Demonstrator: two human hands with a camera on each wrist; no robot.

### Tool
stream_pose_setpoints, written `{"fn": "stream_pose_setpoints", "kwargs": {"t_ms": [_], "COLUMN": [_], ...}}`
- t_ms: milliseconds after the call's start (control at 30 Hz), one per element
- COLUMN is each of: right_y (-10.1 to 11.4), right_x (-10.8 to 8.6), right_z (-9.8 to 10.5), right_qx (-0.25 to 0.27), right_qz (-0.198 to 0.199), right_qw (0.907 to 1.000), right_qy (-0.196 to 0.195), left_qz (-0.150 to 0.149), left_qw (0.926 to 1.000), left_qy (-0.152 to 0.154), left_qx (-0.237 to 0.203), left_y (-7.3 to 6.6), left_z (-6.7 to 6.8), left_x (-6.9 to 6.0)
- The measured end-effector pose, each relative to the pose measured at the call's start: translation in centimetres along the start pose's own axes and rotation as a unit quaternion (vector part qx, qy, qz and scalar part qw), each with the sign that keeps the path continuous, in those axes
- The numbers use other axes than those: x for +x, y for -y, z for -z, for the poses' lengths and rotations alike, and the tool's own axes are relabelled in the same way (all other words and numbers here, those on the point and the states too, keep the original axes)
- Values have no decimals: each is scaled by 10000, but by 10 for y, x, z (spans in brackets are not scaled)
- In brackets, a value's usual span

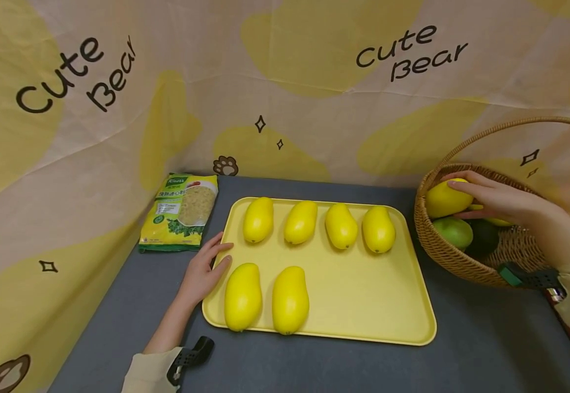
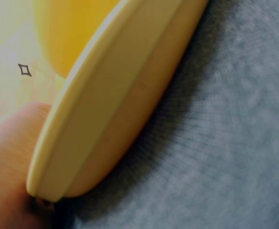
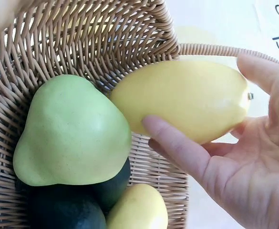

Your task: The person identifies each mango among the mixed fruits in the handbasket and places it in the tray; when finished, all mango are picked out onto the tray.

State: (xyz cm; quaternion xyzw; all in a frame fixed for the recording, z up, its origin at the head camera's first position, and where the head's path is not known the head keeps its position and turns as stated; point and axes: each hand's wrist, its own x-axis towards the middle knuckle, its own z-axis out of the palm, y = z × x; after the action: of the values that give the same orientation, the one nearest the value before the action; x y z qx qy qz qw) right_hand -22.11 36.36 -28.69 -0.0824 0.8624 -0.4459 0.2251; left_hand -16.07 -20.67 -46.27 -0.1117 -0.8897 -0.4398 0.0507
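At the right of the head view, my right hand (image 1: 486, 199) grips a yellow mango (image 1: 448, 197) at the wicker basket (image 1: 429, 237). The right wrist view shows thumb and fingers around one end of this mango (image 3: 182, 100), beside a light green, pear-shaped fruit (image 3: 75, 133). My left hand (image 1: 205, 273) rests at the left edge of a yellow tray (image 1: 358, 295), its fingers extended over the rim. Several mangoes (image 1: 378, 229) lie in a row along the tray's far side. Two more, a left one (image 1: 243, 297) and a right one (image 1: 290, 300), lie near its front left.
A Knorr bag (image 1: 182, 213) lies behind the left hand, left of the tray. Dark green fruit (image 3: 65, 207) and another yellow fruit (image 3: 139, 210) lie in the basket. Its tall handle (image 1: 506, 124) arches above. A printed cloth (image 1: 304, 65) hangs behind the grey table (image 1: 324, 368).
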Motion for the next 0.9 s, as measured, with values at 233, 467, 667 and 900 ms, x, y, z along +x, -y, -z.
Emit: {"fn": "stream_pose_setpoints", "kwargs": {"t_ms": [233,467,667,900], "right_y": [-1,1,-3,4], "right_x": [-13,-33,-52,-67], "right_z": [1,-14,-46,-99], "right_qx": [293,207,2076,3120], "right_qz": [121,159,1173,2107], "right_qw": [9988,9917,9515,9065], "right_qy": [-361,-1255,-1944,-1913], "left_qz": [33,5,-5,-35], "left_qw": [10000,10000,10000,10000], "left_qy": [17,11,-11,-30], "left_qx": [-14,34,37,12], "left_y": [1,-1,0,0], "left_z": [0,1,0,-1], "left_x": [0,0,0,0]}}
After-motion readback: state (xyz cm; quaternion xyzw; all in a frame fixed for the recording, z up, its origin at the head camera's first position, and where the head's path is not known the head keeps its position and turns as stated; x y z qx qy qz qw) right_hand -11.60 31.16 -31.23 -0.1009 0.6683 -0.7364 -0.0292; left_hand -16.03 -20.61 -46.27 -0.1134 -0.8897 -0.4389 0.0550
